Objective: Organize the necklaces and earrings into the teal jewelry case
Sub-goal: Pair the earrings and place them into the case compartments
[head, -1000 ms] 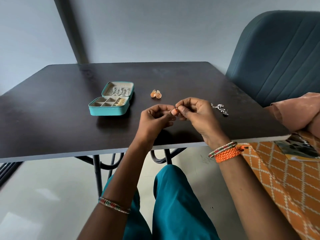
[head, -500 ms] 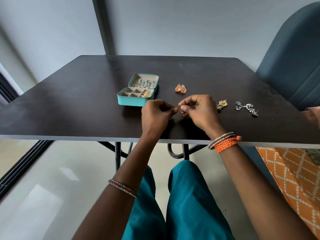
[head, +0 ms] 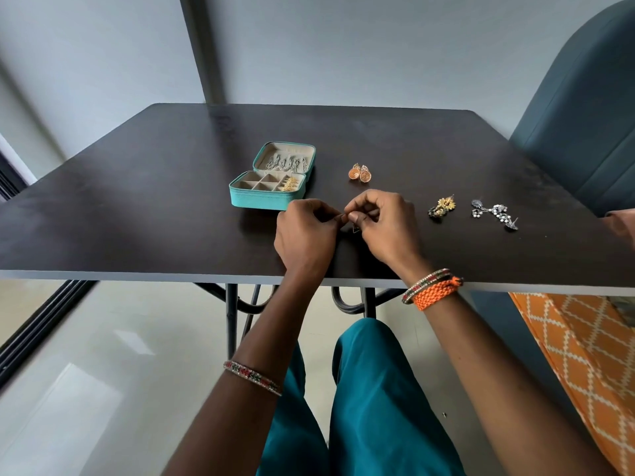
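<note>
While both hands' fingers (head: 357,219) pinch a tiny earring (head: 355,228), teal case (head: 261,201) open

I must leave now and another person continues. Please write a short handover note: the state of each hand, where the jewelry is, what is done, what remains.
Left hand and right hand: both pinch one small jewelry piece between them, above the table; the piece is too hidden to identify.
Teal jewelry case: open, silver pieces in the lid, gold earrings in a right compartment.
Left on the table: orange earrings, gold flower earrings, silver earrings.
Remaining: put away the held piece, then these three sets.
</note>
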Motion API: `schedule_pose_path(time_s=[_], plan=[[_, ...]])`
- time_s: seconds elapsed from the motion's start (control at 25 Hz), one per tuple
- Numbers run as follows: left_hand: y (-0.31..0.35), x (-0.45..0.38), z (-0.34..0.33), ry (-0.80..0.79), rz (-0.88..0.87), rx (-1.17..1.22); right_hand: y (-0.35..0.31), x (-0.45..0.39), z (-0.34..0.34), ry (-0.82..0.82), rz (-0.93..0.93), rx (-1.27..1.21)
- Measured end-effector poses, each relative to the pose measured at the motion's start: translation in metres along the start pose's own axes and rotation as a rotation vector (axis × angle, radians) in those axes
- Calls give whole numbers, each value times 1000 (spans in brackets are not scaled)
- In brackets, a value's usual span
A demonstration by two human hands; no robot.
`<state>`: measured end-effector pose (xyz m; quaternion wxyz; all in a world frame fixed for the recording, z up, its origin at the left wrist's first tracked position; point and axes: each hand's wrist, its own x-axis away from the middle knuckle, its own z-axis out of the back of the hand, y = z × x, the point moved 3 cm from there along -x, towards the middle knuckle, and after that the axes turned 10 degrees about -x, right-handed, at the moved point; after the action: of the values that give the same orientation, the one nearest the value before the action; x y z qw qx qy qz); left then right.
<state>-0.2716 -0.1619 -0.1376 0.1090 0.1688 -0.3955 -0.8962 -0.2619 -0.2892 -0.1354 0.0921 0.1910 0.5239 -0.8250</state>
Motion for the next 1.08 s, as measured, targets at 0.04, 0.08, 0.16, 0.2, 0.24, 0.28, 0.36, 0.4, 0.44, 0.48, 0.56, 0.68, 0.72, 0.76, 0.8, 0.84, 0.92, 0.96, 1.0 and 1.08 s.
schedule_pose_path(time_s=[0.04,0.08,0.16,0.2,0.24,0.28,0.36,0.4,0.44,0.48,0.56,0.68,0.72,0.76,0.8,0.84,0.92,0.96,1.0,1.08], plan=[[0,-1,0,2,1,-13,1,-1,0,-2,-2,5],[0,-2,0,7,4,-22,1,-2,-1,-2,-3,20],[0,-3,-1,16,13,-29,3,-3,-1,-4,4,60],[-1,-4,-1,19,14,-35,3,-3,-1,-6,13,78],[-1,-4,-1,21,15,-44,4,-3,-1,-6,22,92],[-1,-4,-1,21,15,-53,3,-3,-1,-3,27,102],[-1,-5,-1,20,9,-69,4,-4,-1,5,24,104],[-1,-5,0,22,4,-75,4,-5,-1,11,19,98],[-1,-6,0,25,-2,-77,4,-6,-2,19,13,93],[-2,-6,0,28,-6,-75,5,-7,-2,25,6,89],[-4,-7,-1,30,-11,-70,6,-8,-2,27,-5,86],[-5,-6,0,37,-8,-61,7,-8,-3,21,-14,79],[-4,-5,0,42,-6,-53,7,-8,-3,19,-17,82],[-4,-5,0,50,0,-41,8,-8,-3,19,-21,84],[-4,-4,1,61,9,-27,8,-8,-3,19,-26,85],[-4,-4,1,76,21,-16,8,-9,-3,17,-32,84],[-5,-4,2,107,27,5,8,-9,-5,15,-41,85],[-6,-3,2,119,22,19,7,-9,-6,17,-45,86],[-7,-3,2,127,16,36,7,-9,-7,23,-48,91],[-10,-2,3,140,8,83,7,-10,-8,38,-54,101]])
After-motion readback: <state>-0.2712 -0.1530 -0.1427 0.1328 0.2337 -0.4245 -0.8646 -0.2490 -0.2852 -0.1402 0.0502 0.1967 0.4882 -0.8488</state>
